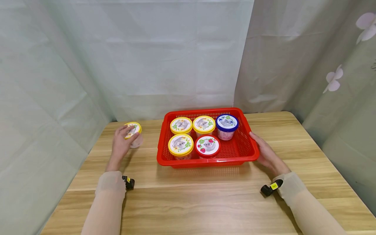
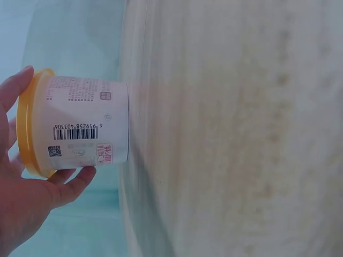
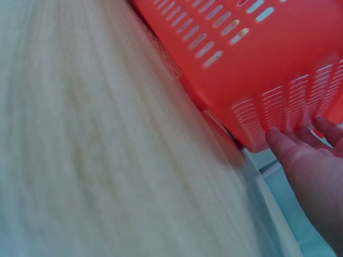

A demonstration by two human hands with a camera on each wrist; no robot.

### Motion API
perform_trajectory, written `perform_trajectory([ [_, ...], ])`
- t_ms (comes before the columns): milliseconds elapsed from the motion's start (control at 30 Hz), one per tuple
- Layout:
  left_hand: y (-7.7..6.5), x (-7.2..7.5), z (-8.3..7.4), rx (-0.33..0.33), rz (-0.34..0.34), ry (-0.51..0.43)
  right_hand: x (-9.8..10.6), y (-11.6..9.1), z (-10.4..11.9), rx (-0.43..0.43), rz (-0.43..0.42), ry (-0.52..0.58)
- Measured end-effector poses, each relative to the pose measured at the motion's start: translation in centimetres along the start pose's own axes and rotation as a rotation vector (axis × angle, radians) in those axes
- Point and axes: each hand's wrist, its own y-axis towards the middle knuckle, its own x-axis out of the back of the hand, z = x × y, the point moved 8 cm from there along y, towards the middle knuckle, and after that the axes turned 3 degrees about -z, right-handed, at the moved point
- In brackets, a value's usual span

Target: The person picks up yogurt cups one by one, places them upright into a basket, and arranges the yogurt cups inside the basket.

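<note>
At the table's left side my left hand [image 1: 118, 145] grips a lidded tub [image 1: 135, 128] with a yellow-rimmed lid. In the left wrist view the white tub [image 2: 88, 120], printed with a barcode, stands with its base at the tabletop, fingers and thumb around its lid end. My right hand [image 1: 265, 155] rests against the right end of a red plastic basket [image 1: 205, 160]; in the right wrist view its fingers [image 3: 278, 140] lie on the slotted outer wall. Inside the basket are several yellow-lidded tubs [image 1: 180, 144], a red-lidded tub [image 1: 208, 146] and a blue-lidded tub [image 1: 227, 125].
The wooden table [image 1: 188, 202] extends in front of the basket toward me. A pale curtain [image 1: 164, 58] hangs behind the table and along both sides. Dark wrist cameras [image 1: 128, 182] are strapped over both sleeves.
</note>
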Motion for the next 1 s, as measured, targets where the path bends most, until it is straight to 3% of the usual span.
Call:
perform_trajectory([
  [700,-0.1,-0.4,-0.3,0.008,-0.021,-0.035,0.1,-0.3,-0.1,0.007,-0.005,-0.038],
  [1000,0.4,-0.3,-3.2,-0.044,-0.032,-0.078,-0.1,-0.1,0.0,0.012,0.007,-0.021],
])
